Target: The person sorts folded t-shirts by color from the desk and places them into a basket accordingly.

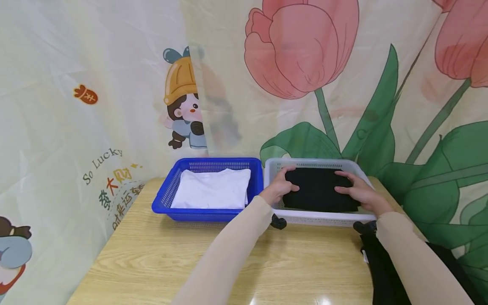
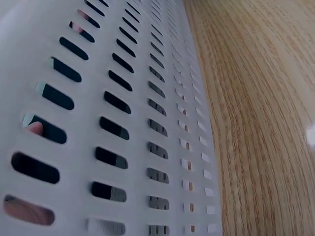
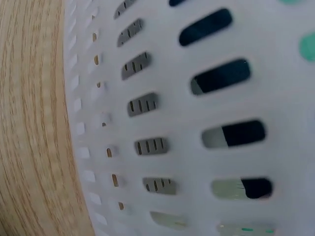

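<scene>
Two baskets sit touching on the wooden counter (image 1: 160, 262): a blue basket (image 1: 164, 199) holding a folded white cloth (image 1: 211, 188), and at its 3 o'clock a white basket (image 1: 324, 218) holding a folded black cloth (image 1: 318, 190). The left hand (image 1: 280, 186) curls over the black cloth's 9 o'clock edge; the right hand (image 1: 360, 192) holds its 3 o'clock edge.

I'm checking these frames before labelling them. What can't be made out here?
- Left hand and right hand: in the head view the fingertips sink into the black folded cloth, so the grip is unclear.
- Both wrist views: the white basket wall fills them; hands hidden.
- Black item on the table: cut off by the bottom edge.
</scene>
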Motion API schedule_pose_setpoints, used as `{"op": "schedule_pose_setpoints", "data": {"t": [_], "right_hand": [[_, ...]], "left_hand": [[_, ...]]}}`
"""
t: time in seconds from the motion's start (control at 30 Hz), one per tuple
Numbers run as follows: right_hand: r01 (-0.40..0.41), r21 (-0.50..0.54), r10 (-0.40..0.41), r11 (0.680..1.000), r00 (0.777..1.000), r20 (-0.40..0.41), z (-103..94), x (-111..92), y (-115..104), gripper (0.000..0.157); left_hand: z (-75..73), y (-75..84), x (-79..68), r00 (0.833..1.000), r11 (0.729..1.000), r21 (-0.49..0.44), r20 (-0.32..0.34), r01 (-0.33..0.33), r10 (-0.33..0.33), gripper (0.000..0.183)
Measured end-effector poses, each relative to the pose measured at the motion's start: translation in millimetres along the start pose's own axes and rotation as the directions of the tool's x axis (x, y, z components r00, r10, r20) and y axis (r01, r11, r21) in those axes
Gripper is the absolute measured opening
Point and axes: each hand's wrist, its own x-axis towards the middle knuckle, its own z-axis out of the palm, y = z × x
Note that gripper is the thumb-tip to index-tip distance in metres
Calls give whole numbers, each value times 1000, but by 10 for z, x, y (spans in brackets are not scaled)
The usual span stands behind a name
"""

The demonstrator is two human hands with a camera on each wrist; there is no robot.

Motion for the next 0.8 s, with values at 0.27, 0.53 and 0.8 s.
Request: {"op": "schedule_pose_setpoints", "data": {"t": [0.27, 0.53, 0.8], "right_hand": [[9, -12, -9, 1000, 1000, -2, 35, -14, -10, 78], [-20, -21, 20, 1000, 1000, -1, 48, -13, 10, 78], [-22, -38, 23, 999, 1000, 4, 27, 12, 23, 78]], "left_hand": [[32, -20, 40, 1000, 999, 40, -5, -14, 14, 75], [43, -67, 106, 1000, 999, 47, -6, -3, 4, 77], [67, -113, 248, 996, 993, 78, -3, 88, -89, 86]]}}
